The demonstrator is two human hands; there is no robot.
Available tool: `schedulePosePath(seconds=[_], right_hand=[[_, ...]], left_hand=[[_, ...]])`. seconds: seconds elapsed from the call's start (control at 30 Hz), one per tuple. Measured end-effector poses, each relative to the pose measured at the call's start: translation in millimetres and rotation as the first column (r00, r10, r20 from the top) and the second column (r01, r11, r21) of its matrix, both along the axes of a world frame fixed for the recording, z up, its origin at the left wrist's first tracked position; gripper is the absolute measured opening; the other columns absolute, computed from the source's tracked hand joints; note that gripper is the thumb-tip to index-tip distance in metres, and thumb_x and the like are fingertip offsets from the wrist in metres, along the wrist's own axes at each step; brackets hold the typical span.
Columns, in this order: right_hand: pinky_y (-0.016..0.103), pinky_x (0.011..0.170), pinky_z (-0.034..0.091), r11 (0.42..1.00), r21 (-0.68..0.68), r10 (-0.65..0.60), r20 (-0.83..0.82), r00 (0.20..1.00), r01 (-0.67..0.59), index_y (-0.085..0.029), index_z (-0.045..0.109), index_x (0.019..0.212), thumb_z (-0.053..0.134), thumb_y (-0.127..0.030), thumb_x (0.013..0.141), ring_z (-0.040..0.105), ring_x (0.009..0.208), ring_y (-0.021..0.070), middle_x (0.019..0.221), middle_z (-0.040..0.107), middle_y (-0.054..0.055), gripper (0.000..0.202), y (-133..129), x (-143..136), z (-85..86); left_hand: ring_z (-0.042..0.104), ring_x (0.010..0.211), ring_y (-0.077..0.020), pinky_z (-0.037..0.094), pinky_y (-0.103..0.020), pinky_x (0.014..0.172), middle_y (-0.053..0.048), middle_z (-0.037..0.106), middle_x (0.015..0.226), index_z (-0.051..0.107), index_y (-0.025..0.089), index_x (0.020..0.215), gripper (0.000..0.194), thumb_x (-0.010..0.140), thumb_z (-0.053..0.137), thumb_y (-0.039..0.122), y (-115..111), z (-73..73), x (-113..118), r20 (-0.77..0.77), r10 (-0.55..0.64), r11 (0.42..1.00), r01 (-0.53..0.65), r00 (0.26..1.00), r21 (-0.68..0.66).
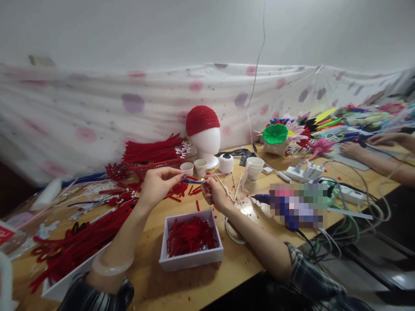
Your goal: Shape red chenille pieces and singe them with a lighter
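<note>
My left hand is closed in a pinch above the table. From its fingertips a thin dark blue stem runs toward my right hand, and a short red strip shows just above it. My right hand is in a fist around a lighter, mostly hidden by the fingers. A small flame glows at its top, by the stem's far end. Below both hands stands a white box with short red fuzzy pieces in it.
Red fuzzy stems lie at the left. Behind are a white foam head with a red cap and paper cups. A blue glue gun, partly pixelated, power strips and cables lie right. Another person's hands work at far right.
</note>
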State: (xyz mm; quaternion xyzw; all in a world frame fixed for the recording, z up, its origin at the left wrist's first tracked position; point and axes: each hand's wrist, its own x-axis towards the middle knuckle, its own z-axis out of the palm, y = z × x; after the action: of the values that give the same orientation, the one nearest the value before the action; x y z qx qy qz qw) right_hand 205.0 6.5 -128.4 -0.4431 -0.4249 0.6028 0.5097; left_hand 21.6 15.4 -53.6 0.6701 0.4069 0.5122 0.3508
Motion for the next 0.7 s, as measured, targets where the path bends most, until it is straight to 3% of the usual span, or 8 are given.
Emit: schedulePosePath(seconds=[0.17,0.43,0.63,0.7], right_hand=[[0.021,0.039,0.009,0.995,0.096,0.01,0.022,1.0,-0.012,-0.022,0.037,0.056,0.047,-0.043,0.079,0.017,0.039,0.0053,0.046,0.028,-0.008,0.033,-4.3,-2.0,-0.2],[0.021,0.04,0.01,0.991,0.124,0.038,0.041,0.998,-0.043,-0.022,0.036,0.056,0.046,-0.043,0.081,0.018,0.041,0.0062,0.046,0.027,-0.008,0.034,-6.0,-1.4,0.9],[0.021,0.039,0.008,0.998,0.042,0.046,-0.003,0.999,-0.046,-0.022,0.04,0.06,0.04,-0.06,0.081,0.012,0.039,0.0061,0.044,0.025,-0.01,0.043,-1.1,0.8,0.6],[0.021,0.039,0.008,0.996,0.008,0.084,-0.017,0.996,-0.084,-0.022,0.041,0.061,0.04,-0.06,0.081,0.012,0.039,0.0062,0.043,0.024,-0.01,0.042,-0.6,1.0,-0.5]], left_hand=[[0.074,0.07,-0.0223,0.058,-0.028,0.064,-0.007,0.079,0.074,0.081,0.018,0.072,0.015,0.062,0.081,0.029,-3.2,3.0,3.1,-0.026,-0.018,1.0,0.018,0.999,-0.003],[0.073,0.07,-0.0212,0.057,-0.027,0.063,-0.007,0.079,0.074,0.081,0.019,0.072,0.015,0.061,0.081,0.029,-4.5,3.0,4.3,-0.042,-0.022,1.0,0.021,0.999,-0.022],[0.071,0.064,-0.0202,0.057,-0.027,0.06,-0.009,0.078,0.074,0.08,0.017,0.075,0.033,0.055,0.088,0.042,2.7,-3.0,2.2,0.085,0.015,0.999,-0.011,0.996,-0.053],[0.071,0.064,-0.0197,0.057,-0.028,0.06,-0.009,0.078,0.075,0.08,0.016,0.077,0.041,0.053,0.089,0.047,4.1,-4.5,2.0,0.133,0.027,0.997,-0.018,0.991,-0.07]])
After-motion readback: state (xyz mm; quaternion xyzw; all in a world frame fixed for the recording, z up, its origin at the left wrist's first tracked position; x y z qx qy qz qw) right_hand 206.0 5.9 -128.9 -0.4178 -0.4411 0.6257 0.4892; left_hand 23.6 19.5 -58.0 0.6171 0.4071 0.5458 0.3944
